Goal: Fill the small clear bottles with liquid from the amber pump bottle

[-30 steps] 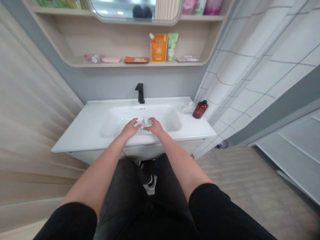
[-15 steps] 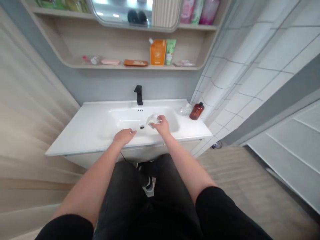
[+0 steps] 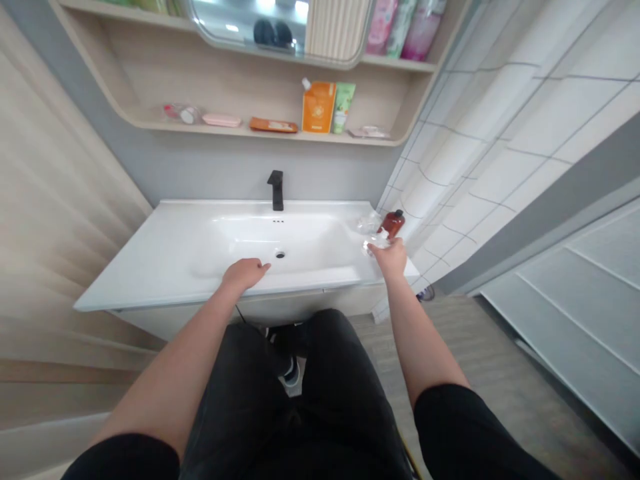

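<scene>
Head view: your hands are apart. Your left hand [image 3: 244,275] rests open on the basin rim [image 3: 150,297] at 6 o'clock; your right hand [image 3: 391,259] holds one clear object [image 3: 376,245] at 3 o'clock, beside a second clear object [image 3: 369,223] and one amber bottle [image 3: 393,223].

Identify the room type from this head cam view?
Probably a home bathroom: a white washbasin with a black faucet, a wooden shelf holding toiletries, and an amber pump bottle beside tiled wall.
</scene>
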### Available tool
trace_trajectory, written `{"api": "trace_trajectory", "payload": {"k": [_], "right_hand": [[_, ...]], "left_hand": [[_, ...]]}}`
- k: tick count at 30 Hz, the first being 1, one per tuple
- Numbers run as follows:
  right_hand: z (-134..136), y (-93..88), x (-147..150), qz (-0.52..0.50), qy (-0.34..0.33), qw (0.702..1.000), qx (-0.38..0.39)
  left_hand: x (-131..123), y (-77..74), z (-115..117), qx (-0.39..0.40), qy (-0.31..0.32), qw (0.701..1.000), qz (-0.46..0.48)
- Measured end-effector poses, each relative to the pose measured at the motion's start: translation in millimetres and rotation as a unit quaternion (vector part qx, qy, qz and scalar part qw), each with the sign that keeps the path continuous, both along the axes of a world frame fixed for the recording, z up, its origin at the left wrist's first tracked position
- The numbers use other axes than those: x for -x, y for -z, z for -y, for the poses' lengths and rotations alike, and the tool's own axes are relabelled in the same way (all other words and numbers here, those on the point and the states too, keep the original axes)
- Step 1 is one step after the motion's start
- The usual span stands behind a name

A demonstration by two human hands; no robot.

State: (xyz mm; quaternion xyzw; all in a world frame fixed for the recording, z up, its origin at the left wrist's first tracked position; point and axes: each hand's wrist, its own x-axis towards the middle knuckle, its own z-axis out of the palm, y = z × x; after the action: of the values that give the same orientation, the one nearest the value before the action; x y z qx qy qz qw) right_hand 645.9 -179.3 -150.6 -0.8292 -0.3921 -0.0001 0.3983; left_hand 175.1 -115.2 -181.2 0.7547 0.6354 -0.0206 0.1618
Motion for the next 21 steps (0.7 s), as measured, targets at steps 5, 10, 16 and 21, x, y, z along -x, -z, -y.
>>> {"api": "trace_trajectory", "payload": {"k": [5, 10, 16, 21], "right_hand": [[-6.3, 15.7, 0.0, -0.012, 0.015, 1.000, -0.001], [-1.3, 18.6, -6.2, -0.018, -0.008, 1.000, -0.024], [-8.9, -17.5, -60.0, 0.009, -0.002, 0.994, -0.106], [-42.8, -60.2, -106.3, 0.091, -0.015, 0.990, -0.105]], "left_hand": [[-0.2, -3.0, 1.3, 0.004, -0.002, 1.000, -0.005], [0.2, -2.6, 1.4, 0.009, -0.003, 1.000, -0.004], [0.4, -1.1, 0.7, 0.007, -0.005, 1.000, -0.001], [0.7, -0.5, -0.3, 0.011, -0.008, 1.000, 0.000]]}}
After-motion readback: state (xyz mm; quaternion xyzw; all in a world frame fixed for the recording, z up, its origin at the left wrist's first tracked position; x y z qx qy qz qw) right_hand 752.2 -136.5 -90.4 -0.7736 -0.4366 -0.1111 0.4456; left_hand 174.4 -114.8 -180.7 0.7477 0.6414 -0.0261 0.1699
